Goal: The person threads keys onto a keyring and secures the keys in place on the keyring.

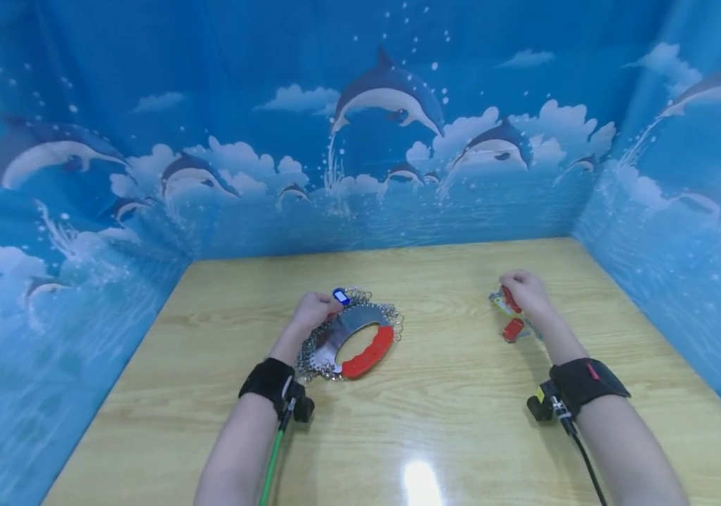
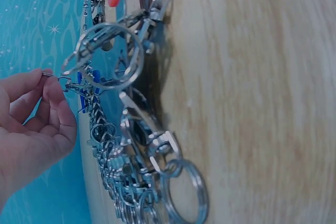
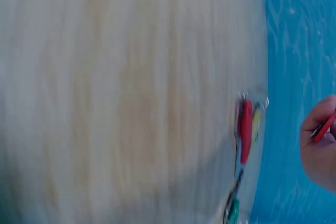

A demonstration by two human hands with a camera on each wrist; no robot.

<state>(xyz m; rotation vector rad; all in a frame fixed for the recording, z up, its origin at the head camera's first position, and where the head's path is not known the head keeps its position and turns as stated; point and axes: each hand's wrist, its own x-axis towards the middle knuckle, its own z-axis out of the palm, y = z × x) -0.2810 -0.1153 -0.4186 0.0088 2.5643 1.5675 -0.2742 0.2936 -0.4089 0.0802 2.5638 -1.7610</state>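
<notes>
A large oval metal key holder [image 1: 353, 322] with a red grip [image 1: 368, 353] lies on the table, its outer edge lined with several clips and split rings [image 2: 191, 192]. At its upper left, my left hand [image 1: 314, 310] pinches a small metal ring between thumb and fingers. Just beyond those fingertips sits a blue key tag [image 1: 341, 296] with a pale face. Over at the right, my right hand [image 1: 528, 292] pinches a red key tag [image 1: 510, 301], partly hidden by the fingers. Another red tag [image 1: 513, 329] and a yellow tag [image 3: 255, 124] lie below that hand.
The wooden table [image 1: 449, 393] spans the space between both hands. A blue curtain [image 1: 373, 190] printed with dolphins rises along its back and sides. Cables [image 1: 272, 457] trail from the wrist cameras toward the near edge.
</notes>
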